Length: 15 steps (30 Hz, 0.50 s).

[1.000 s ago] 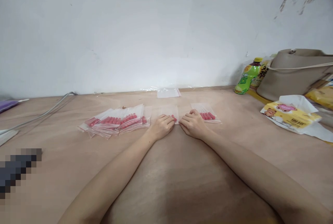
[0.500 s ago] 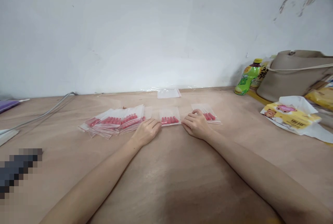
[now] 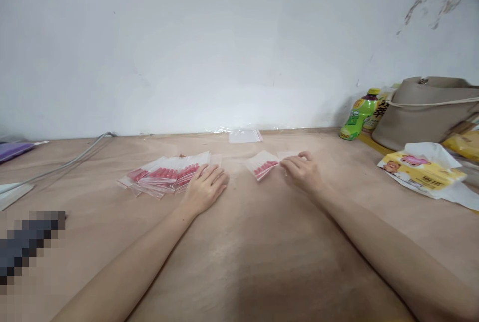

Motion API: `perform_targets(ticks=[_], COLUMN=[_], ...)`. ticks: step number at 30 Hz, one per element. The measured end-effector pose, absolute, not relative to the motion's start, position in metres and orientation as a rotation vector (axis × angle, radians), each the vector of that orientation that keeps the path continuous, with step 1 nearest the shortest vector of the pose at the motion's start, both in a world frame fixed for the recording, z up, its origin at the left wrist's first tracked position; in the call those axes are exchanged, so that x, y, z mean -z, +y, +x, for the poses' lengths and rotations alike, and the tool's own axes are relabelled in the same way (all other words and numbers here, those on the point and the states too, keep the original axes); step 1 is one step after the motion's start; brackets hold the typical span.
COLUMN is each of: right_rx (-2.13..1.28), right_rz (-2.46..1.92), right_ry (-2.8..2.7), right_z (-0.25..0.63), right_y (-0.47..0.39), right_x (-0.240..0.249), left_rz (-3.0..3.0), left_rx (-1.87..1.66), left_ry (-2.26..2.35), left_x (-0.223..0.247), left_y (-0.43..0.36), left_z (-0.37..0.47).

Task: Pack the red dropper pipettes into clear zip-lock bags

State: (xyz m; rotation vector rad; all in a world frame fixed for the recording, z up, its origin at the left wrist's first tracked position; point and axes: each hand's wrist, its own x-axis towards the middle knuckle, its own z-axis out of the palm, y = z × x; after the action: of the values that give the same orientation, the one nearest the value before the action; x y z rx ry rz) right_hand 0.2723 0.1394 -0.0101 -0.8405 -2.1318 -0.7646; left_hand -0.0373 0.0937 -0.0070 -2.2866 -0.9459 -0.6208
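Observation:
My right hand (image 3: 304, 171) pinches one corner of a small clear zip bag (image 3: 263, 164) with several red, tube-like pieces in a row inside. The bag is tilted on the table, and part of another zip bag (image 3: 287, 154) shows behind my fingers. My left hand (image 3: 205, 186) lies with its fingers spread, palm down, at the right end of a fanned pile of similar filled bags (image 3: 162, 174). Its fingertips partly cover the nearest bag of that pile. Farther back, by the wall, lies a flat whitish zip bag (image 3: 245, 136).
At the right stand a green drink bottle (image 3: 357, 115) and a grey-beige bag (image 3: 419, 110), with a yellow printed wrapper (image 3: 421, 167) before them. On the left are a grey cable (image 3: 84, 151), a purple item (image 3: 15, 151) and a pixelated dark object (image 3: 28, 242).
My right hand has moved right, pulling the filled zip bag with it and tilting it. My left hand has let go of that bag, shifted left and spread its fingers.

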Motion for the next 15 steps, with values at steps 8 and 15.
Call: perform_targets(ticks=[8,15], right_rx=[0.760,0.767], right_rz=[-0.983,-1.053], right_ry=[-2.149,-2.151], right_z=[0.353,0.339], right_y=[0.138,0.121], right_x=[0.028,0.022], left_rz=[-2.196,-2.291], left_rx=[0.560,0.536], left_ry=[-0.998,-0.797], left_x=[0.005,0.009], left_y=[0.090,0.105], left_z=[-0.063,-0.042])
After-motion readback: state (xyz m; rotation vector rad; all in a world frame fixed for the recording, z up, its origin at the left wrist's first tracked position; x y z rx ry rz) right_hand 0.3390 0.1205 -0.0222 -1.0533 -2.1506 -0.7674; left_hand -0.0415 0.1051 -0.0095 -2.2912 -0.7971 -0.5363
